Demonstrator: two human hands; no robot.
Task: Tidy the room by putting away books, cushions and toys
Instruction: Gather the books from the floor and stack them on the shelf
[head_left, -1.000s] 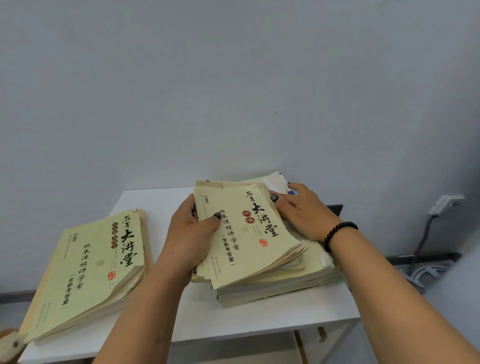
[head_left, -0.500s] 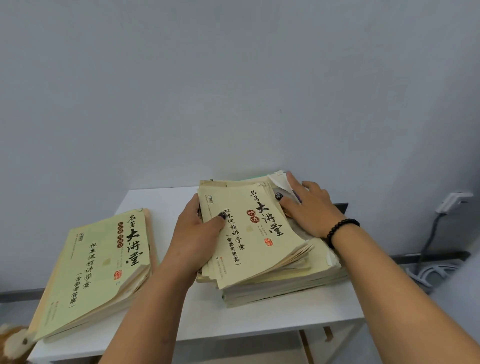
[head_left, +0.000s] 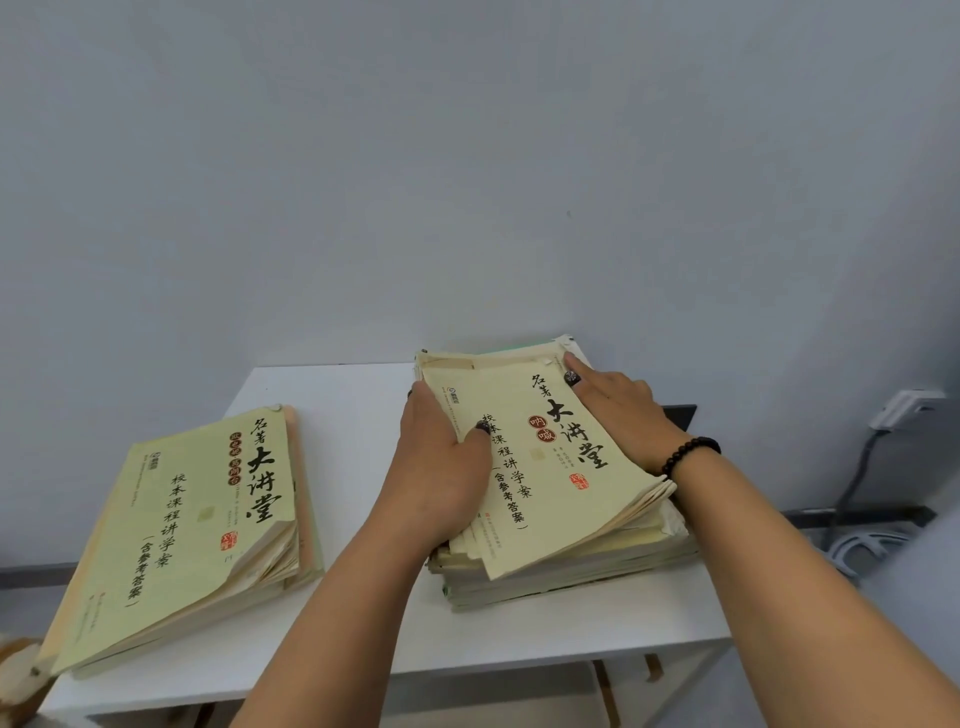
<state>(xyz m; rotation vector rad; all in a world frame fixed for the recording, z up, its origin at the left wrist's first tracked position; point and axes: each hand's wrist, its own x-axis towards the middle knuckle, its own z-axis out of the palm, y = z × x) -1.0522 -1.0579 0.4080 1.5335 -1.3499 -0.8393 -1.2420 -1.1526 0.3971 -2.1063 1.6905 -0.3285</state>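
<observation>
A stack of pale yellow booklets (head_left: 550, 499) with black calligraphy lies on the right half of a white table (head_left: 332, 395). My left hand (head_left: 441, 467) grips the stack's left edge, thumb lying on the top cover and fingers curled down the side. My right hand (head_left: 623, 415), with a dark bead bracelet at the wrist, rests flat against the stack's right edge, thumb near the far corner. A second, smaller stack of the same booklets (head_left: 187, 535) lies on the table's left half, apart from both hands.
A grey wall rises directly behind the table. A power socket and cable (head_left: 904, 410) hang on the wall at right above a white fan-like object (head_left: 867, 545) on the floor. A brown plush toy (head_left: 15, 670) shows at the lower left corner.
Both hands have squared the right stack: the top booklet has slid back and lines up more with those beneath. My right hand has moved toward the far right corner.
</observation>
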